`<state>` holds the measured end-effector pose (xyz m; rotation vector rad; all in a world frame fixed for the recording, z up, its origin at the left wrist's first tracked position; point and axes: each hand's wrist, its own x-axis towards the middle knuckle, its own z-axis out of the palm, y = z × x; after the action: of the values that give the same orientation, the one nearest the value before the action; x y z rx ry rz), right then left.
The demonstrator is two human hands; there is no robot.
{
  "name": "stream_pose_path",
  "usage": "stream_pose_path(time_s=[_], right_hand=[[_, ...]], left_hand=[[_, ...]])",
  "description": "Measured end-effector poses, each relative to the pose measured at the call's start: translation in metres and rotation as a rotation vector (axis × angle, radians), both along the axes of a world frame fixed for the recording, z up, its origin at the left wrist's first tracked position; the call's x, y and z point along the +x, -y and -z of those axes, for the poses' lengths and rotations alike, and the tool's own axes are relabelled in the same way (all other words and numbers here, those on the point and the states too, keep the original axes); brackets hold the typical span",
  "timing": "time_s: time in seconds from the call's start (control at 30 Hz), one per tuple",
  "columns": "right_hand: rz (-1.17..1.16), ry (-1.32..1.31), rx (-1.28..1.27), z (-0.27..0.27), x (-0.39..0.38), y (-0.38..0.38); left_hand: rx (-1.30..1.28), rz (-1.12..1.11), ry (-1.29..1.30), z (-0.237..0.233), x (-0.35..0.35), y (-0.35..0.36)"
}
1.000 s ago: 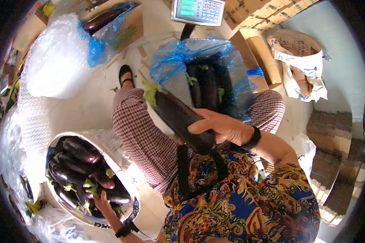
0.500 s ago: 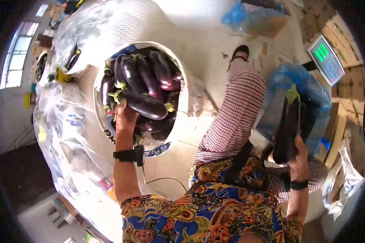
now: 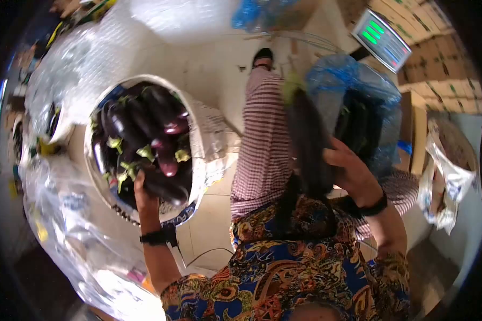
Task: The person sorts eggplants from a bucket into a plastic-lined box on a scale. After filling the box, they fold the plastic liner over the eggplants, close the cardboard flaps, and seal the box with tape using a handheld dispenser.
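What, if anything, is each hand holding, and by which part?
The right hand holds an eggplant toward the end opposite its green cap. The left hand is at the capped end of another eggplant; grip unclear.

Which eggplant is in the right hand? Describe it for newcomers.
From the large white sack, go right to the blue plastic liner, then to the right hand by its lower edge. The eggplant gripped there is the one held in the open, unlike those in sack or liner.

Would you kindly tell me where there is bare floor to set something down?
The pale tiled floor is mostly bare between the round-mouthed white sack and the black shoe. It's crowded inside the sack, with dark purple eggplants, and left of it, with clear plastic sheeting.
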<state>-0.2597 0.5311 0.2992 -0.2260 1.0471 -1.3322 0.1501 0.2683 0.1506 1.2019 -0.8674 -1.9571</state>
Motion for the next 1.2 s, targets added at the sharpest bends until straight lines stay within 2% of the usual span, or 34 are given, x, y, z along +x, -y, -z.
stream_pose_path(time_s=[0.03, 0.07, 0.1, 0.17, 0.23, 0.27, 0.3, 0.33, 0.37, 0.43, 0.47, 0.5, 0.53, 0.57, 0.6, 0.63, 0.67, 0.7, 0.73, 0.77, 0.8, 0.83, 0.87, 0.9, 0.93, 0.97, 1.0, 1.03, 1.1, 1.17, 1.2], right_hand=[[-0.028, 0.006, -0.024, 0.003, 0.002, 0.009], [-0.049, 0.039, -0.021, 0.002, 0.007, 0.023], [-0.075, 0.076, -0.023, 0.001, 0.015, 0.042], [-0.247, -0.028, -0.051, 0.021, 0.032, 0.080], [-0.282, 0.011, -0.191, 0.051, 0.066, 0.121], [-0.187, -0.029, -0.231, 0.045, 0.087, 0.139], [-0.118, -0.081, -0.326, 0.066, 0.112, 0.159], [-0.197, -0.163, -0.042, 0.057, 0.125, 0.165], [-0.189, -0.296, -0.096, 0.110, 0.166, 0.195], [-0.301, -0.253, -0.009, 0.080, 0.160, 0.187], [-0.415, -0.234, -0.089, 0.084, 0.157, 0.188], [-0.531, -0.213, -0.167, 0.089, 0.151, 0.188], [-0.547, -0.311, -0.319, 0.098, 0.146, 0.180], [-0.494, -0.694, -0.600, 0.095, 0.121, 0.162], [-0.454, -0.837, -0.558, 0.064, 0.085, 0.129], [-0.298, -0.975, -0.690, 0.053, 0.045, 0.095], [-0.245, -0.984, -0.456, 0.039, 0.008, 0.068], [-0.082, -1.046, -0.247, 0.029, -0.027, 0.034], [-0.180, -1.319, -0.100, 0.075, -0.076, 0.014], [-0.365, -1.674, 0.161, 0.055, -0.113, -0.011], [-0.056, -1.397, 0.500, 0.059, -0.142, -0.032], [0.147, -1.627, 0.501, 0.093, -0.163, -0.060], [0.146, -1.584, 0.802, 0.106, -0.173, -0.074], [0.156, -1.578, 0.799, 0.108, -0.178, -0.077], [0.074, -1.434, 0.921, 0.109, -0.180, -0.079], [-0.007, -1.280, 1.031, 0.112, -0.180, -0.082], [-0.008, -1.358, 1.057, 0.123, -0.176, -0.079], [0.001, -1.347, 1.050, 0.133, -0.175, -0.076], [0.040, -1.524, 1.003, 0.146, -0.175, -0.068], [0.145, -1.396, 1.040, 0.143, -0.179, -0.069], [0.189, -1.279, 0.963, 0.134, -0.182, -0.073]], left_hand=[[0.001, 0.041, -0.101, -0.012, -0.007, -0.003], [-0.063, 0.104, -0.125, -0.029, -0.024, -0.009], [-0.028, 0.071, -0.088, -0.038, -0.029, -0.015], [-0.132, 0.136, -0.096, -0.052, -0.027, -0.017], [-0.085, 0.229, -0.255, -0.071, -0.025, -0.013], [-0.313, 0.185, 0.038, -0.070, -0.022, -0.015], [-0.558, 0.125, 0.323, -0.072, -0.019, -0.014], [-0.382, 0.195, -0.103, -0.094, -0.029, -0.012], [-0.182, 0.250, -0.507, -0.110, -0.036, -0.009], [-0.071, 0.135, -0.264, -0.109, -0.026, 0.000], [-0.469, 0.064, 0.292, -0.118, -0.038, -0.008], [-0.475, 0.085, 0.288, -0.126, -0.050, -0.011], [-0.494, 0.209, 0.123, -0.133, -0.061, -0.015], [-0.505, 0.326, -0.041, -0.138, -0.073, -0.016], [-0.152, 0.544, -0.579, -0.140, -0.101, -0.012], [-0.148, 0.541, -0.578, -0.145, -0.120, -0.022], [-0.090, 0.336, -0.475, -0.156, -0.142, -0.044], [-0.035, 0.134, -0.370, -0.163, -0.160, -0.057], [-0.289, 0.218, -0.182, -0.152, -0.171, -0.062], [-0.216, 0.401, -0.341, -0.134, -0.174, -0.044], [-0.063, 0.377, -0.353, -0.144, -0.202, -0.058], [0.046, 0.425, -0.474, -0.132, -0.214, -0.055], [0.146, 0.439, -0.413, -0.136, -0.234, -0.067], [0.066, 0.497, -0.362, -0.136, -0.257, -0.078], [-0.017, 0.519, -0.196, -0.136, -0.277, -0.092], [-0.069, 0.594, -0.162, -0.145, -0.301, -0.110], [-0.029, 0.697, -0.263, -0.148, -0.323, -0.119], [-0.073, 0.702, -0.161, -0.157, -0.345, -0.135], [-0.019, 0.801, -0.146, -0.152, -0.377, -0.149], [-0.114, 0.821, -0.089, -0.146, -0.399, -0.154], [-0.205, 0.831, -0.046, -0.142, -0.410, -0.155]])
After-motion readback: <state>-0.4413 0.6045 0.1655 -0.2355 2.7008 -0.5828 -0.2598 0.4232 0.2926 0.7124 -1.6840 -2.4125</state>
